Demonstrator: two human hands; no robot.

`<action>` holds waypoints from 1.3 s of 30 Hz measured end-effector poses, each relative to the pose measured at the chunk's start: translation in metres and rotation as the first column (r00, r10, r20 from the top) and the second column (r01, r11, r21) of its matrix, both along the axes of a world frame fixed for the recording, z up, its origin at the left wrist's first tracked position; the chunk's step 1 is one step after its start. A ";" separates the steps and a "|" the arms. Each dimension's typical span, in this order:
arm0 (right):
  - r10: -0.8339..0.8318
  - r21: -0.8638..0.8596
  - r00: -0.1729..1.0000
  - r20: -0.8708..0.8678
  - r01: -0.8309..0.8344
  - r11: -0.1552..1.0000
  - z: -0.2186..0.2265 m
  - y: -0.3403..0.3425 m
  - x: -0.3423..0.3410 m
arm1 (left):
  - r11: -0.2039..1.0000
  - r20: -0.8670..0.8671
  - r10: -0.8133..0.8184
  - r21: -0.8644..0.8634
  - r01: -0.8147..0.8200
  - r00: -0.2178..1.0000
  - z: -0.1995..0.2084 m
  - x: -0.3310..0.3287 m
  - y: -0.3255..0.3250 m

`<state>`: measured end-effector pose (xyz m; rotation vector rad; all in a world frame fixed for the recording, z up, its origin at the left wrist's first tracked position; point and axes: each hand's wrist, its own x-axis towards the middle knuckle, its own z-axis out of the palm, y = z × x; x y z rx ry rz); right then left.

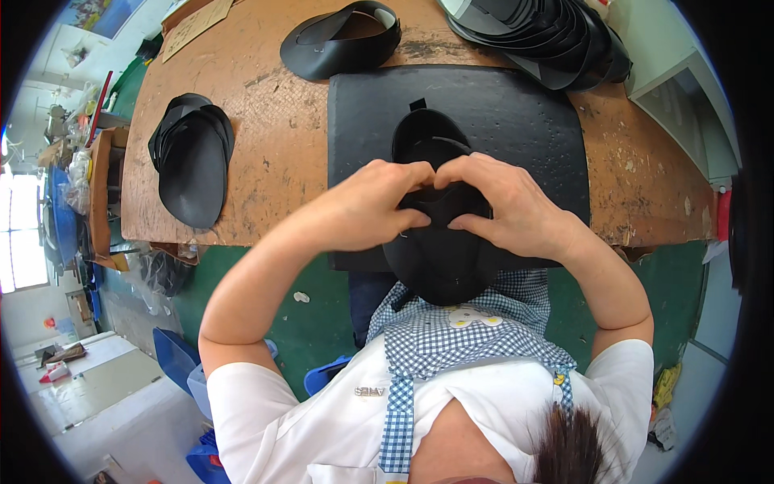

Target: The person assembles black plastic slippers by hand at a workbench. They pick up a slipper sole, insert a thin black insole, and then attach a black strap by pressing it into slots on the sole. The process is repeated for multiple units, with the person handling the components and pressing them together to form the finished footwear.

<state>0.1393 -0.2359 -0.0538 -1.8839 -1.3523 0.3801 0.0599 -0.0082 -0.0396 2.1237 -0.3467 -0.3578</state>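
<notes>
A black shoe-shaped piece [443, 270], perhaps an upper with a sole, lies lengthwise at the near edge of a black mat [536, 137]. Its rounded near end overhangs the table edge, close to my apron. From the left side, my left hand [379, 202] curls round the middle, thumb and fingers closed on the black material. Mirroring it, my right hand [512, 206] grips the other side. The fingertips of both hands almost meet over the centre. What lies under the fingers is partly hidden.
On the worn wooden table [274, 121], a small stack of black insole-shaped pieces [193, 169] lies left. A curved black upper [347, 44] rests beyond the mat. Several more black pieces [556, 40] are piled at far right, beside a pale cabinet [677, 97].
</notes>
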 end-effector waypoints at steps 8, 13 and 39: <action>-0.023 -0.161 0.999 -0.033 0.017 0.987 0.012 0.013 -0.008 | 0.989 -0.386 -0.139 -0.001 0.150 0.912 0.011 0.033 0.010; -0.002 -0.202 0.999 -0.038 -0.005 0.979 0.011 0.016 -0.014 | 0.955 -0.354 -0.045 0.258 0.144 0.934 0.014 0.027 -0.004; -0.048 -0.059 0.991 0.124 0.056 0.997 0.001 0.015 -0.029 | 0.990 -0.336 -0.049 0.105 0.089 0.941 0.014 0.014 0.009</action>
